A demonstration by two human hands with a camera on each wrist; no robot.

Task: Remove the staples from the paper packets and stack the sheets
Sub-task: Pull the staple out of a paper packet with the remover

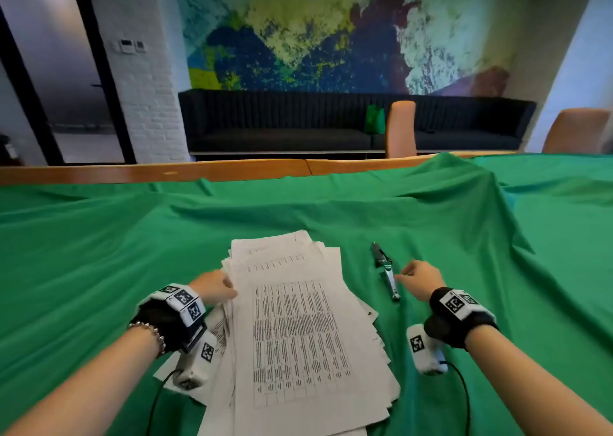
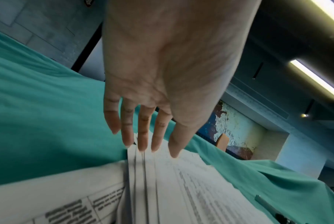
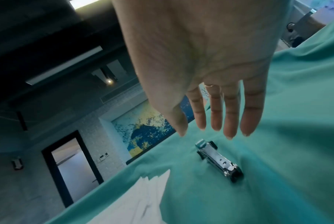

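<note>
- While the left hand (image 1: 214,286) lies against the left edge of the paper pile (image 1: 305,329), its fingers (image 2: 143,133) are straight and spread, tips touching the fanned sheet edges; nothing is gripped.
- Paper pile sits mid-tabletop (image 1: 99,253) on the green cloth, loosely fanned, corners splayed at both sides. Not squared, so the stacking step looks unfinished.
- Can't tell from these views whether any packets are still stapled: no staple is visible, and the corners are too blurred or small to read.
- Staple remover (image 1: 386,271), a slim black-and-chrome tool, lies flat on the cloth just right of the paper pile, untouched.
- Right hand (image 1: 419,279) is just right of the staple remover, fingers straight and apart, holding nothing. Wrist view shows fingertips (image 3: 229,130) above the tool's near end, not in contact.
- Judgement: either an early stage or between packets. Remaining work is probably picking up the tool, pulling any remaining staples, and squaring the pile.
- No loose staples visible on the cloth.
</note>
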